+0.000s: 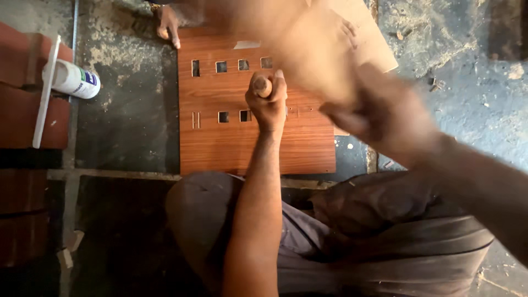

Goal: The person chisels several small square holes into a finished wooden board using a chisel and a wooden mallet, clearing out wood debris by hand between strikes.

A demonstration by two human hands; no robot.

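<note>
Head view shows you seated on the floor (132, 126) with a wood-grain panel (242, 146) lying flat just in front of your knees. Your left hand (268, 99) is clenched around a round wooden handle (263, 86), held upright over the middle of the panel, between its two rows of small square cut-outs (221, 67). The tip of the tool below your fist is hidden, so you cannot tell whether it touches the panel. Your right hand (385, 118) is raised above the panel's right edge and is closed around a large pale wooden object (308, 49); both are blurred, so what that object is cannot be told. At the panel's far left corner another person's hand (168, 25) rests with its fingers on the panel's edge. Well apart, toward the left edge of the floor, a white bottle (74, 80) lies on its side beside reddish bricks (22, 104), with a white strip (45, 93) leaning across them
</note>
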